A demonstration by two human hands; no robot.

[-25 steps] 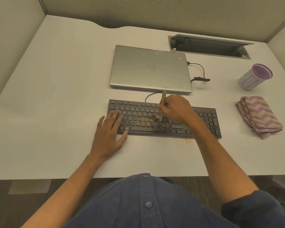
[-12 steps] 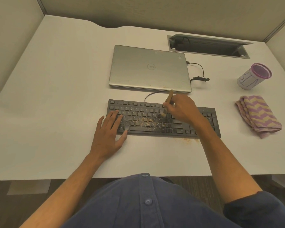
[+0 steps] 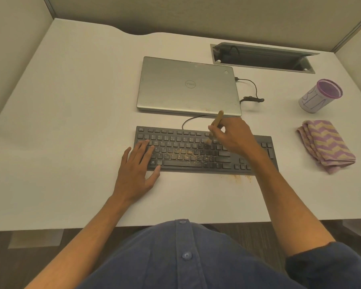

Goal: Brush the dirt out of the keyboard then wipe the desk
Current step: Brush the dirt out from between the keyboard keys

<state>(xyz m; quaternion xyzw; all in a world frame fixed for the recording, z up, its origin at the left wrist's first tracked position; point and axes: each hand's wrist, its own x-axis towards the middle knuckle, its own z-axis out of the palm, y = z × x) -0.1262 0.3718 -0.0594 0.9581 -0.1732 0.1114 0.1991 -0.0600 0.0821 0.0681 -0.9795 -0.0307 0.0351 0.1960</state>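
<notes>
A black keyboard [image 3: 179, 142] lies on the white desk [image 3: 71, 122], with brown crumbs [image 3: 193, 156] scattered over its middle keys. More crumbs [image 3: 241, 177] lie on the desk just in front of its right half. My right hand [image 3: 234, 135] grips a small wooden-handled brush [image 3: 216, 124], bristles down on the upper key rows. My left hand [image 3: 137, 170] rests flat with straight fingers on the keyboard's left end. A folded purple and yellow zigzag cloth [image 3: 325, 146] lies at the right.
A closed silver laptop [image 3: 189, 86] sits behind the keyboard with a black cable [image 3: 251, 90] at its right side. A purple-rimmed cup [image 3: 320, 97] stands at the right. An open cable tray [image 3: 261, 58] is set into the desk at the back.
My right hand has carried the brush up and to the right, from the middle key rows to the upper rows. My left hand has stayed put.
</notes>
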